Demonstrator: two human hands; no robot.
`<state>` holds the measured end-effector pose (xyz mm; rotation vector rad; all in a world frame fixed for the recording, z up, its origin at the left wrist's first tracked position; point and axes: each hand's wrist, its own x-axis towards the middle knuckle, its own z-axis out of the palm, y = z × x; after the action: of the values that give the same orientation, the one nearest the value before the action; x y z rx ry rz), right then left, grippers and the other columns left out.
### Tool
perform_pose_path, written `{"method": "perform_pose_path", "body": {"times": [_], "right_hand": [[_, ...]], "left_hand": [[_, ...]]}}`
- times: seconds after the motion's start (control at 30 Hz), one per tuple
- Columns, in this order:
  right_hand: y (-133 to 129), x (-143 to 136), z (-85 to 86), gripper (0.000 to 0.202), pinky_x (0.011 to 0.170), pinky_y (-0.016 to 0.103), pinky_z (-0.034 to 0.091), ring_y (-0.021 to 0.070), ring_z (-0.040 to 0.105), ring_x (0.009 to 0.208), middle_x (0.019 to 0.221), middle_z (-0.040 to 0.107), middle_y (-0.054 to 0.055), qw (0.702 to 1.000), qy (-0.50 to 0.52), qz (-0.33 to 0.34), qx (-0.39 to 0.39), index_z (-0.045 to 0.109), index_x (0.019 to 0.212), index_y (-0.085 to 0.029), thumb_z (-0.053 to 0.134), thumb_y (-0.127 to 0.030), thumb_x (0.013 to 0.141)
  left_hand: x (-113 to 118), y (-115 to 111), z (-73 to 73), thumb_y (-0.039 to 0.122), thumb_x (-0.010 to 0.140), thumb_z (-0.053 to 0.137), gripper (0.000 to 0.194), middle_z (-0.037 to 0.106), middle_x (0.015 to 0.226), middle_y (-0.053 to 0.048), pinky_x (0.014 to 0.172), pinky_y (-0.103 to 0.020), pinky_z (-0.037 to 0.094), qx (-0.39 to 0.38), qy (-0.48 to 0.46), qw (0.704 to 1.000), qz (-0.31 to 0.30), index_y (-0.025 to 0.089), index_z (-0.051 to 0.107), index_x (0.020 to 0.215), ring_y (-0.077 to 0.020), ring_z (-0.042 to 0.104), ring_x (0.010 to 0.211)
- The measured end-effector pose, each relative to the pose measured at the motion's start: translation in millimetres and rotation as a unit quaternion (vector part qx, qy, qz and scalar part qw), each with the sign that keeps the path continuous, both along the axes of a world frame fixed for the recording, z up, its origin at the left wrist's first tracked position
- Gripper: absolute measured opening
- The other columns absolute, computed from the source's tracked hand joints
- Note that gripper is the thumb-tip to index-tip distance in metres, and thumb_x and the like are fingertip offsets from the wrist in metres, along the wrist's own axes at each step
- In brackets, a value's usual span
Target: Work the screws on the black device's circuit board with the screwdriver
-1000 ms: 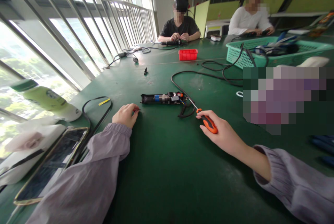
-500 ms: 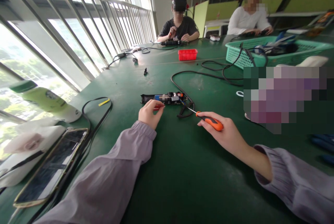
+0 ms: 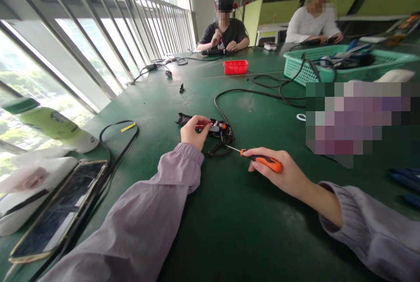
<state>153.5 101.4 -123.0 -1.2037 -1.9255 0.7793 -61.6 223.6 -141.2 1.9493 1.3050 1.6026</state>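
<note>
My right hand [image 3: 284,172] is closed round the orange and black handle of a screwdriver [image 3: 264,161]. Its thin metal shaft points left, the tip close to the wires at the right end of an opened black device [image 3: 215,128]. My left hand [image 3: 196,132] is over the device's middle, thumb and forefinger pinched together at it, with a small red piece showing between the fingers. A black cable [image 3: 244,90] loops from the device's right end toward the back right. My left fingers hide part of the device.
A red tray [image 3: 235,67] and a green basket [image 3: 293,65] of tools stand further back. At left lie a bottle [image 3: 52,124], a phone [image 3: 61,212] and a black strap [image 3: 126,148]. Two people sit across the green table [image 3: 229,229].
The device has turned, its right end now nearer me. My left hand has moved right along it, and the screwdriver tip has shifted left and slightly down.
</note>
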Motion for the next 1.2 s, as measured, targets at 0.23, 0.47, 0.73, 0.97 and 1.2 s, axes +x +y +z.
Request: {"method": "perform_pose_path", "body": {"times": [0.23, 0.47, 0.73, 0.97, 1.2], "right_hand": [[0.4, -0.1, 1.4, 0.027, 0.065, 0.024, 0.046, 0.0114, 0.059, 0.065, 0.08, 0.067, 0.002, 1.0, -0.008, -0.003, 0.006, 0.062, 0.101, -0.017, 0.051, -0.033, 0.082], [0.6, -0.1, -0.3, 0.028, 0.065, 0.024, 0.046, 0.0111, 0.06, 0.065, 0.081, 0.067, 0.002, 1.0, -0.009, 0.002, 0.007, 0.062, 0.102, -0.017, 0.051, -0.034, 0.082], [0.2, -1.7, 1.1, 0.028, 0.067, 0.024, 0.047, 0.0112, 0.06, 0.067, 0.082, 0.067, 0.002, 1.0, -0.011, 0.002, 0.005, 0.061, 0.103, -0.018, 0.052, -0.032, 0.081], [0.4, -2.4, 2.1, 0.027, 0.07, 0.024, 0.049, 0.0117, 0.061, 0.07, 0.083, 0.067, 0.002, 1.0, -0.015, 0.003, 0.004, 0.061, 0.102, -0.018, 0.052, -0.032, 0.08], [1.0, -1.3, -0.6, 0.028, 0.073, 0.025, 0.049, 0.0123, 0.062, 0.073, 0.087, 0.067, 0.002, 1.0, -0.016, 0.008, 0.006, 0.061, 0.104, -0.019, 0.052, -0.033, 0.081]], "left_hand": [[0.3, -1.6, 1.8, 0.017, 0.074, 0.058, 0.001, 0.06, 0.073, 0.002, 0.064, -0.02, 0.053, 0.06, 0.088, 0.994, -0.005, 0.018, 0.058, 0.074, -0.0082, 0.057, 0.067], [-1.8, -2.9, 2.4, 0.015, 0.077, 0.054, 0.005, 0.058, 0.076, 0.002, 0.065, -0.021, 0.051, 0.089, 0.159, 0.983, 0.006, 0.019, 0.057, 0.076, -0.0093, 0.055, 0.07], [-3.1, -6.3, 2.1, 0.02, 0.082, 0.051, 0.009, 0.06, 0.08, -0.002, 0.068, -0.024, 0.048, 0.088, 0.257, 0.962, 0.027, 0.019, 0.059, 0.078, -0.0128, 0.057, 0.074], [-1.7, -7.8, 2.4, 0.027, 0.087, 0.048, 0.017, 0.066, 0.084, -0.002, 0.074, -0.029, 0.045, 0.176, 0.359, 0.916, 0.039, 0.021, 0.063, 0.083, -0.0157, 0.057, 0.079], [-3.9, -5.3, 0.4, 0.026, 0.087, 0.046, 0.021, 0.066, 0.084, -0.004, 0.074, -0.03, 0.046, 0.18, 0.364, 0.914, -0.001, 0.021, 0.066, 0.085, -0.0161, 0.056, 0.08]]}}
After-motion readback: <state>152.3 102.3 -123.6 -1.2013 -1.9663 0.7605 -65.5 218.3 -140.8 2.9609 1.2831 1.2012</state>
